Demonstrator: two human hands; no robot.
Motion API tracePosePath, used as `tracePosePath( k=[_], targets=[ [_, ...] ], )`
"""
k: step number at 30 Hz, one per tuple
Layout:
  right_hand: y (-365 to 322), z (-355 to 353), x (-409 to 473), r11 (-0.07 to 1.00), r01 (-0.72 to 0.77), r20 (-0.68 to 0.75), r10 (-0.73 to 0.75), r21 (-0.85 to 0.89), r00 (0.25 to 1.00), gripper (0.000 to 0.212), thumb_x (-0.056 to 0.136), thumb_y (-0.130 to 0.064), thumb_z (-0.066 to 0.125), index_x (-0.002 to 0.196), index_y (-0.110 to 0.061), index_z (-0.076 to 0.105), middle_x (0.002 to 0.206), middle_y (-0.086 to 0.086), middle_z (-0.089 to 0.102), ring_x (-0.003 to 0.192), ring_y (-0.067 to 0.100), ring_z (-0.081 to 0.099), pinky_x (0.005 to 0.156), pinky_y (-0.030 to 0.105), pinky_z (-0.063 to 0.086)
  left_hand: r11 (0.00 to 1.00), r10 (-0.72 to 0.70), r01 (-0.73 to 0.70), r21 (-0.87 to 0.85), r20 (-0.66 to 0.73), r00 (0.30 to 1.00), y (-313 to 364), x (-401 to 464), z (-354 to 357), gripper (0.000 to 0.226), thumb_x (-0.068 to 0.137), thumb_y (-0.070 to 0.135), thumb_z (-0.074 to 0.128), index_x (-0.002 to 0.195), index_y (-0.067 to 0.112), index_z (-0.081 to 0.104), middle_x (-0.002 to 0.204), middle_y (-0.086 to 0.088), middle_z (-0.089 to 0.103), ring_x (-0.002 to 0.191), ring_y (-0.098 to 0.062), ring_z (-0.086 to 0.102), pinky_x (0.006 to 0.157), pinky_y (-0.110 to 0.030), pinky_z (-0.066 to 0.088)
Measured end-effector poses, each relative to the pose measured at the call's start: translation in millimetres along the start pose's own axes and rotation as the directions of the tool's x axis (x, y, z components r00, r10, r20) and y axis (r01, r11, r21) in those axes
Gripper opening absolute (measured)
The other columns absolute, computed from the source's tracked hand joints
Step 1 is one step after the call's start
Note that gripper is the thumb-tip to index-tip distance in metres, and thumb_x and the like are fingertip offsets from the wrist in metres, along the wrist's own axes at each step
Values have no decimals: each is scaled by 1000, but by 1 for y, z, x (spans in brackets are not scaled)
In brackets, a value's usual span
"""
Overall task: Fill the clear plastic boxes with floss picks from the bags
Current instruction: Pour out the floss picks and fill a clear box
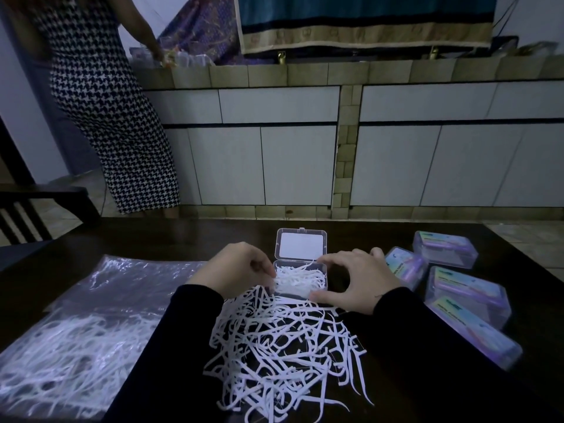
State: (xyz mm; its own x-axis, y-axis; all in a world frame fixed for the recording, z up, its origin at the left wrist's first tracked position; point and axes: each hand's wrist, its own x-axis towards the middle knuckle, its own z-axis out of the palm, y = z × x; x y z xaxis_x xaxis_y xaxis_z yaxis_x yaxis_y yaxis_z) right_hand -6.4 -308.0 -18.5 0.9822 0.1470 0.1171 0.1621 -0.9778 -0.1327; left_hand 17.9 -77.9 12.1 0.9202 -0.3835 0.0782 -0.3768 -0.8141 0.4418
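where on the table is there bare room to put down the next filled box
Bare table lies beyond the plastic bag, left of the open box; a smaller patch lies beyond the closed boxes, right of the open lid. It is crowded between the arms, under the loose floss picks, and at the right among the closed boxes.

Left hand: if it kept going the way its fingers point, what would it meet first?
Probably the floss picks heaped in the open clear box. The left hand fingertips point right, already at that heap's left edge; contact is unclear.
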Motion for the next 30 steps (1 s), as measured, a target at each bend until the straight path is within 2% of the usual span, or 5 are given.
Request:
tracePosePath(
  k=[8,16,20,27,30],
  targets=[
    [-1,0,0,1000,-4,0,4,5,1000,79,71,-84,48,137,-42,41,135,-16,52,122,10,42,102,38,22,998,42,-46,-51,-85,996,12,1,7,11,84,21,71,79,31,71,65,20,58,59,7,52,52,-4,34],
    [-2,-3,-3,1000,2,0,-2,15,1000,79,72,-83,48,138,-40,41,135,-15,51,122,10,43,104,39,22,997,79,-77,14,-235,969,17,4,22,7,88,30,66,94,32,69,100,14,58,84,-2,54,75,-20,47],
    [-2,-2,-3,1000,-1,-10,1,14,1000,78,73,-83,48,138,-40,41,134,-15,52,123,9,42,104,38,22,989,150,-147,32,-139,979,27,5,31,25,95,27,56,118,32,65,120,15,60,107,-4,53,94,-28,48],
    [-1,-1,-2,1000,8,-7,-8,13,1000,78,72,-83,47,138,-41,40,135,-16,51,123,10,43,106,40,23,981,144,-128,144,-107,984,13,10,33,20,94,35,53,106,39,69,112,13,65,98,-6,51,88,-25,44],
    [-1,-3,-2,1000,7,4,-7,9,1000,79,72,-83,47,138,-41,40,137,-15,50,124,10,42,107,40,22,988,132,-109,109,-225,966,7,7,18,19,94,30,55,104,32,71,108,17,63,99,-6,51,92,-25,42]
  ],
)
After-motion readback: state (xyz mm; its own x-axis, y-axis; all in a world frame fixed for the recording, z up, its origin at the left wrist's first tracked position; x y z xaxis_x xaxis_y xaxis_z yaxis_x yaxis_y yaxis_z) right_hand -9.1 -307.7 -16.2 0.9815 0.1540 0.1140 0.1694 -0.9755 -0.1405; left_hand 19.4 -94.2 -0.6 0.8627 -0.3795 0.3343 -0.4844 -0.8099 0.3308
